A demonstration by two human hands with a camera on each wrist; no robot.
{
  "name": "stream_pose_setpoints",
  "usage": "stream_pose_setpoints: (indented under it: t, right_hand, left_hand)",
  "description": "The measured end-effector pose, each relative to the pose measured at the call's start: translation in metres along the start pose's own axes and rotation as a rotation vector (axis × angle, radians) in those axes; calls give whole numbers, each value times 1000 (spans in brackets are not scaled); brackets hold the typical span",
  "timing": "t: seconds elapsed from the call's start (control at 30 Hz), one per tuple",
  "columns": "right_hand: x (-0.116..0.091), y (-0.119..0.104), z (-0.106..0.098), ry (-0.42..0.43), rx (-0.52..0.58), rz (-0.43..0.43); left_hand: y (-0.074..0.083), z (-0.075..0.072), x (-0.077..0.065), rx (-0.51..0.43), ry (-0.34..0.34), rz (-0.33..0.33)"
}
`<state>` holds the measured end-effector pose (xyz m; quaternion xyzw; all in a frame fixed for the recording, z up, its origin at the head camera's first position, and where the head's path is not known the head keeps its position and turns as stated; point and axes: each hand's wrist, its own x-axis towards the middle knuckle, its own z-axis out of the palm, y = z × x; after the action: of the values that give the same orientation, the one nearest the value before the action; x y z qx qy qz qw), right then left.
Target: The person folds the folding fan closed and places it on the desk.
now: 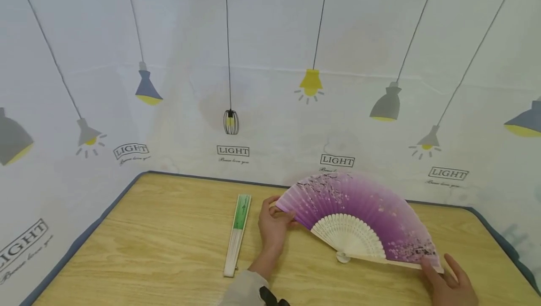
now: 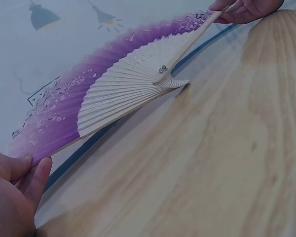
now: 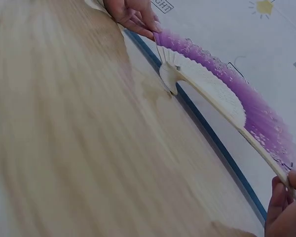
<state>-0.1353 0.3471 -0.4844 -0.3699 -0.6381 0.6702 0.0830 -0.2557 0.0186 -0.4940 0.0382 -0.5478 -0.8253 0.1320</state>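
A purple folding fan [image 1: 359, 202] with a blossom print and pale openwork ribs is spread wide between my two hands. My left hand [image 1: 274, 228] pinches its left outer edge between thumb and fingers. At the opposite end, my right hand [image 1: 452, 280] pinches the tip of the other outer rib. In the left wrist view the fan [image 2: 108, 89] stands tilted up, its pivot end close over the wooden table. The right wrist view shows the fan [image 3: 227, 94] from the side, with my right thumb and fingers on the end rib.
Left of my left hand lies a folded green fan [image 1: 238, 235] with pale ribs, on the wooden table [image 1: 160, 240]. Behind the table's blue edge hangs a white cloth [image 1: 270, 85] printed with lamps and the word LIGHT. A black strap [image 1: 270, 296] circles my left sleeve.
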Motion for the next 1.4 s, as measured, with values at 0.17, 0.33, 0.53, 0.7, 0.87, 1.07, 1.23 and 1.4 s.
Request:
stream_pose_setpoints:
  t: [0.17, 0.33, 0.53, 0.7, 0.87, 1.07, 1.23, 1.4]
  right_hand:
    - [-12, -5, 19, -18, 447, -49]
    - [-22, 1, 44, -4, 371, -179]
    - [-35, 7, 74, -32, 315, -240]
    - [-47, 9, 98, -76, 345, -266]
    - [-54, 11, 117, -83, 399, -312]
    - [-57, 11, 126, -26, 349, -325]
    - [-60, 10, 134, 19, 379, -327]
    - [-62, 10, 145, 23, 461, -334]
  left_hand:
    - [2, 0, -1, -50, -45, -18]
    - [4, 1, -3, -111, -120, 13]
    - [5, 1, -4, -142, -176, 80]
    - [4, -1, -4, -148, -182, 115]
    - [5, -3, -3, -156, -165, 110]
    - [6, -5, -2, -169, -96, 101]
    - [8, -8, -3, -162, -53, 120]
    - [10, -14, -4, -168, 5, 124]
